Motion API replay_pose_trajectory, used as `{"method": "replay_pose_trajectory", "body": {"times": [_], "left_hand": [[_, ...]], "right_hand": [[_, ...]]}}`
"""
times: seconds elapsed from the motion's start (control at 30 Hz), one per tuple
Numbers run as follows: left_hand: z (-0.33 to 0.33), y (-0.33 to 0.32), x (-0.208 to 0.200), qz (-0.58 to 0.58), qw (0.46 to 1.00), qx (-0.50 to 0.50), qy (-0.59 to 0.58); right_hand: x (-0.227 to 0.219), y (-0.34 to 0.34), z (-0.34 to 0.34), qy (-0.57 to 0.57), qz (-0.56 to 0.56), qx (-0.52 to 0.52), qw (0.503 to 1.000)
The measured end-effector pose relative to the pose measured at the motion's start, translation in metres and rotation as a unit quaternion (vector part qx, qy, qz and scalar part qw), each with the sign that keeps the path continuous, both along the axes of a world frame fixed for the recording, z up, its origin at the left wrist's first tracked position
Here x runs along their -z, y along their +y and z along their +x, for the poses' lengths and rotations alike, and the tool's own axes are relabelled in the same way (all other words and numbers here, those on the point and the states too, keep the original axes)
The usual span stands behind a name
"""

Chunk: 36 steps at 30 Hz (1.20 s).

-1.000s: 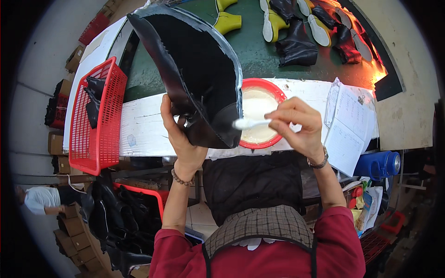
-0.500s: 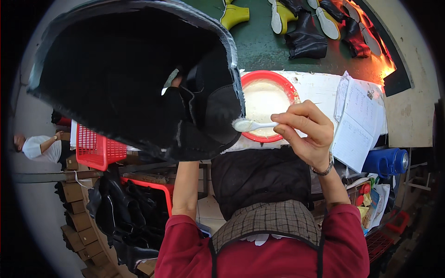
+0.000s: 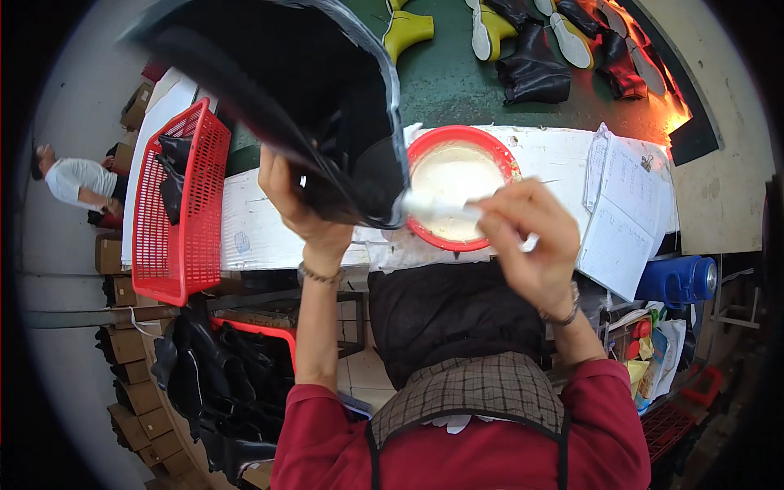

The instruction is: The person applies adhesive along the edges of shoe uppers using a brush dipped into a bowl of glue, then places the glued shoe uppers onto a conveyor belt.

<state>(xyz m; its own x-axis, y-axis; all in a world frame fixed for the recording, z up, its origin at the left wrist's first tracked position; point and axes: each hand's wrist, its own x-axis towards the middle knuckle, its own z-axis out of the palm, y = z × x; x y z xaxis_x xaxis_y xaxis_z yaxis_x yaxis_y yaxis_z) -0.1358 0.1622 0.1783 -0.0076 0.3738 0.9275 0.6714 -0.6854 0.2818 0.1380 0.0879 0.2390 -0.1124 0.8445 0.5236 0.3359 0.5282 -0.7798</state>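
Observation:
A black boot upper (image 3: 261, 61) hangs tilted over the table, its wide opening toward me and its cut edge coated whitish-grey. My left hand (image 3: 306, 200) is closed on its lower left side, the fingers partly hidden behind it. In a pinch, my right hand (image 3: 535, 237) holds a small white brush (image 3: 437, 206), smeared by motion. The brush head is at the lower right edge of the upper; I cannot tell whether they touch. Under the brush stands a red bowl (image 3: 508, 155) of creamy white paste (image 3: 457, 173).
A red basket (image 3: 184, 265) with black pieces is on the left. Boots with yellow heels (image 3: 408, 31) lie across the green surface (image 3: 445, 82). Papers (image 3: 616, 237) and a blue jug (image 3: 676, 282) are at right. Black boots (image 3: 220, 384) fill a crate below left. A person (image 3: 77, 181) stands far left.
The boot upper has turned and moved up and left, uncovering my left hand and the basket. My right hand has shifted slightly left and down with the brush.

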Motion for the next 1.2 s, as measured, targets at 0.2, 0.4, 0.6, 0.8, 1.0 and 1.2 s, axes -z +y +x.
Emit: {"method": "replay_pose_trajectory", "body": {"times": [0.2,0.4,0.6,0.8,1.0,1.2], "left_hand": [[-0.070,-0.059,-0.015,-0.490,0.838,0.069,-0.232],[-0.094,-0.077,-0.019,-0.577,0.650,0.239,-0.433],[-0.105,-0.086,0.004,-0.596,0.483,0.368,-0.526],[-0.131,-0.088,0.055,-0.577,0.455,0.344,-0.584],[-0.127,-0.090,0.068,-0.588,0.489,0.357,-0.536],[-0.123,-0.093,0.069,-0.617,0.505,0.367,-0.479]], "right_hand": [[0.060,0.048,0.059,-0.314,-0.015,0.108,0.943],[0.068,0.052,0.062,-0.420,0.018,0.101,0.902],[0.039,0.054,0.064,-0.145,-0.030,0.043,0.988],[0.011,0.074,0.039,-0.104,0.098,-0.060,0.988],[0.042,0.046,0.068,-0.133,0.070,-0.022,0.988],[0.025,0.061,0.048,-0.131,0.076,-0.043,0.988]]}}
